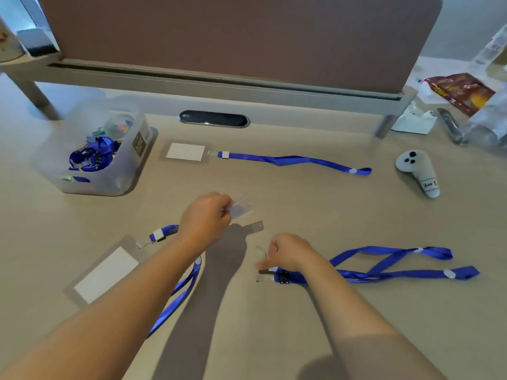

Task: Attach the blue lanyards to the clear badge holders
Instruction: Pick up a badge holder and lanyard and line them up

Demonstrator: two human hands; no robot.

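My left hand (204, 218) holds a clear badge holder (242, 208) lifted a little above the desk middle. My right hand (288, 255) pinches the clip end of a loose blue lanyard (384, 266) that trails to the right. At the far middle lies a badge holder with a white card (186, 152), its blue lanyard (296, 160) clipped on and stretched right. At the near left lies another badge holder with a white card (105, 274), joined to a blue lanyard (175, 294) that passes under my left forearm.
A translucent plastic tub (118, 185) at the far left holds more blue lanyards and clips. A grey hand controller (418, 168) lies at the right. Packets and plastic bags (466, 97) crowd the far right corner. A brown divider panel (233, 37) closes the desk's back.
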